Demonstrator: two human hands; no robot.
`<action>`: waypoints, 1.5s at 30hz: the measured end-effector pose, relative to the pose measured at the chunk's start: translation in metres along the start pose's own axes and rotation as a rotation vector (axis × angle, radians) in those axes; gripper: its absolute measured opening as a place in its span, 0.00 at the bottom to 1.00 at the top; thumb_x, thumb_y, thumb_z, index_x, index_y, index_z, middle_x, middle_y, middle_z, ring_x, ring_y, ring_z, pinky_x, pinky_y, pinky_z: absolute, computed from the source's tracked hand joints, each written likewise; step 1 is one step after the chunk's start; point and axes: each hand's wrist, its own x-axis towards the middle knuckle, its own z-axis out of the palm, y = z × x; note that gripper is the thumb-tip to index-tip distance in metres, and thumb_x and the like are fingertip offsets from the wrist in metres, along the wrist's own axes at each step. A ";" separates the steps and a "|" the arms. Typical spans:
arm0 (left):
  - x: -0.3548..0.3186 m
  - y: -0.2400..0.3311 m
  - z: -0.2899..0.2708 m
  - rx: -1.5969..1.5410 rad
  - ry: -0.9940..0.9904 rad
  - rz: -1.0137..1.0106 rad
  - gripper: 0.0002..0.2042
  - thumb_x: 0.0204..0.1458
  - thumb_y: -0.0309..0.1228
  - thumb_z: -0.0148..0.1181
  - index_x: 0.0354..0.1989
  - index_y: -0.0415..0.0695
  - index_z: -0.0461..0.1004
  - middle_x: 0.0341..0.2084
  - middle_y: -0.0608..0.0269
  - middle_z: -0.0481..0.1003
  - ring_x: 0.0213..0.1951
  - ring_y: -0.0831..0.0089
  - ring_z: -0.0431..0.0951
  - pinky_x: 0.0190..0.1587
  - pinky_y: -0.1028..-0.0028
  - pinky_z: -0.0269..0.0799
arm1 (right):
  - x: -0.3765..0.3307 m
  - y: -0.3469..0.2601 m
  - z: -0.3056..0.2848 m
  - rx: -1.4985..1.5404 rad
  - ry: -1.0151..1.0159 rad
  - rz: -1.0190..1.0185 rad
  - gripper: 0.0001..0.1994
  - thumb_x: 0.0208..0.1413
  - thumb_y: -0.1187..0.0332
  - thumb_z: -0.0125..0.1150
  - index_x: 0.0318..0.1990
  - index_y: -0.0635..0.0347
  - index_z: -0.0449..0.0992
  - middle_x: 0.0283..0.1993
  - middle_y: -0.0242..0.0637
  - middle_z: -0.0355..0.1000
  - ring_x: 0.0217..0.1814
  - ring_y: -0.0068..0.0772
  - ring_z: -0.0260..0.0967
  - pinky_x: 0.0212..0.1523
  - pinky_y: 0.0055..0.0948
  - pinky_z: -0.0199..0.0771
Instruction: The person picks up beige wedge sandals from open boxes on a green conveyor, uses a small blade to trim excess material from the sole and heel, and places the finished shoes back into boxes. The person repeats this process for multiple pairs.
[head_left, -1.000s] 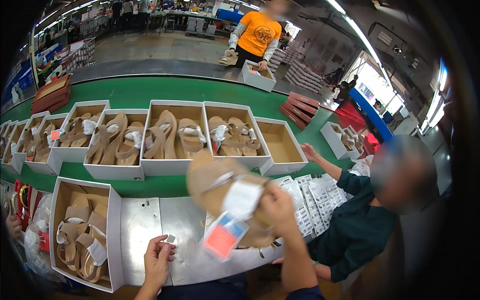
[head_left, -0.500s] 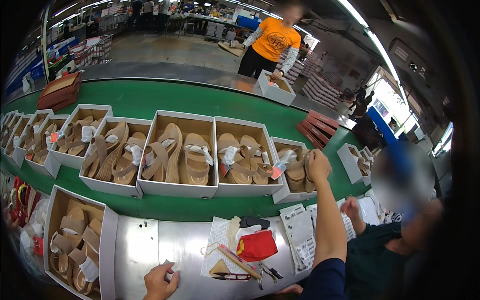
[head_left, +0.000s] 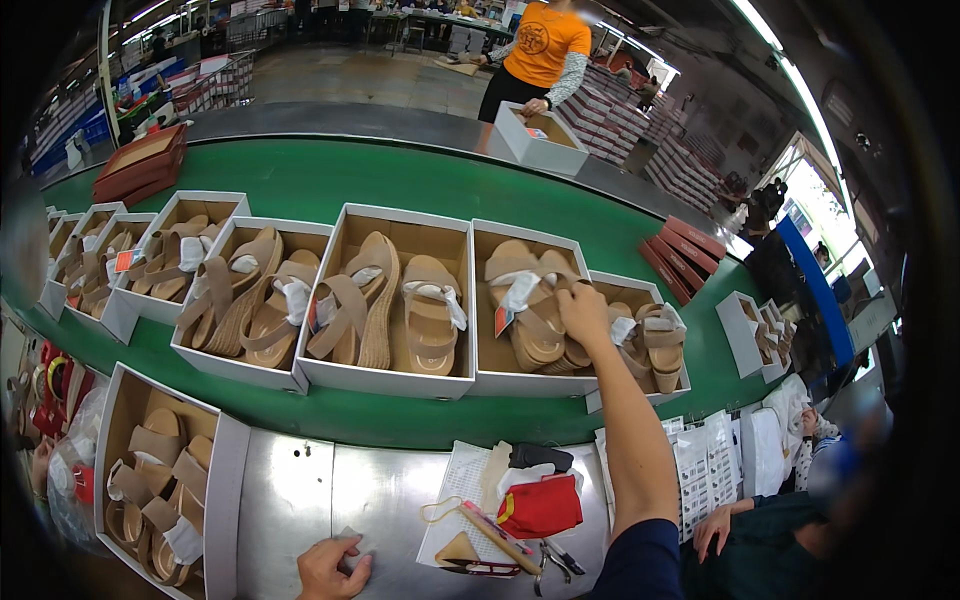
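Note:
My right hand [head_left: 584, 314] reaches across into a white shoebox [head_left: 540, 385]. Its fingers are closed on the right-hand one of two tan wedge sandals [head_left: 553, 268] there; the fingertips are partly hidden. The sandal beside it [head_left: 527, 325] has white wrapping at its strap and an orange-and-blue tag. Low on the metal worktop [head_left: 285, 490], my left hand [head_left: 333, 570] lies with curled fingers. A small grey piece [head_left: 348, 534] shows at its fingertips, too small to name.
Open boxes of sandals [head_left: 385, 290] line the green belt [head_left: 400, 170]. Another box [head_left: 170, 490] stands left of my left hand. A red cloth pouch [head_left: 540, 505], snips [head_left: 480, 567] and pliers [head_left: 545, 565] lie on the worktop. Co-workers are opposite and at right; reddish lids [head_left: 683, 258] lie beyond.
My right hand has left the sandal in the right-hand box and moved to one in the neighbouring box on the left. My left hand stays on the worktop. The view has shifted.

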 end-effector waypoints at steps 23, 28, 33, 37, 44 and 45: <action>-0.017 0.012 -0.081 -0.517 -0.166 -0.342 0.43 0.50 0.28 0.64 0.73 0.39 0.44 0.62 0.44 0.63 0.64 0.60 0.64 0.66 0.65 0.58 | -0.397 -0.193 -0.014 0.334 -0.376 -0.224 0.16 0.60 0.62 0.58 0.26 0.67 0.72 0.26 0.60 0.72 0.30 0.64 0.72 0.33 0.54 0.69; -0.017 0.002 -0.101 -0.915 -0.220 -0.548 0.43 0.54 0.25 0.60 0.75 0.44 0.39 0.63 0.43 0.63 0.63 0.62 0.64 0.65 0.65 0.59 | -0.393 -0.186 -0.016 0.377 -0.419 -0.291 0.15 0.59 0.66 0.60 0.28 0.73 0.73 0.21 0.53 0.71 0.24 0.49 0.72 0.26 0.41 0.68; -0.010 0.022 -0.108 -0.197 -0.083 -0.189 0.43 0.52 0.41 0.66 0.73 0.45 0.49 0.67 0.41 0.57 0.68 0.50 0.57 0.70 0.51 0.47 | -0.393 -0.172 -0.046 0.614 -0.230 -0.114 0.15 0.57 0.66 0.65 0.43 0.71 0.77 0.29 0.46 0.73 0.26 0.42 0.71 0.31 0.36 0.72; 0.019 0.064 -0.100 0.202 0.027 0.182 0.41 0.45 0.46 0.70 0.69 0.47 0.60 0.67 0.41 0.57 0.68 0.46 0.57 0.70 0.43 0.39 | -0.389 -0.146 -0.039 0.393 -0.068 -0.263 0.21 0.56 0.67 0.66 0.55 0.69 0.73 0.42 0.47 0.72 0.33 0.39 0.72 0.34 0.34 0.74; 0.038 0.068 -0.076 0.419 -0.021 0.183 0.44 0.38 0.42 0.72 0.68 0.50 0.61 0.67 0.42 0.55 0.69 0.45 0.54 0.70 0.42 0.40 | -0.397 -0.126 -0.030 0.717 -0.376 -0.013 0.21 0.62 0.70 0.58 0.60 0.71 0.68 0.52 0.50 0.70 0.47 0.34 0.75 0.41 0.29 0.78; 0.037 0.066 -0.078 0.424 -0.023 0.175 0.44 0.38 0.42 0.72 0.68 0.50 0.61 0.67 0.42 0.55 0.69 0.45 0.54 0.70 0.43 0.40 | -0.397 -0.128 -0.030 0.749 -0.351 0.007 0.20 0.61 0.71 0.59 0.59 0.71 0.70 0.46 0.50 0.73 0.45 0.34 0.75 0.40 0.30 0.78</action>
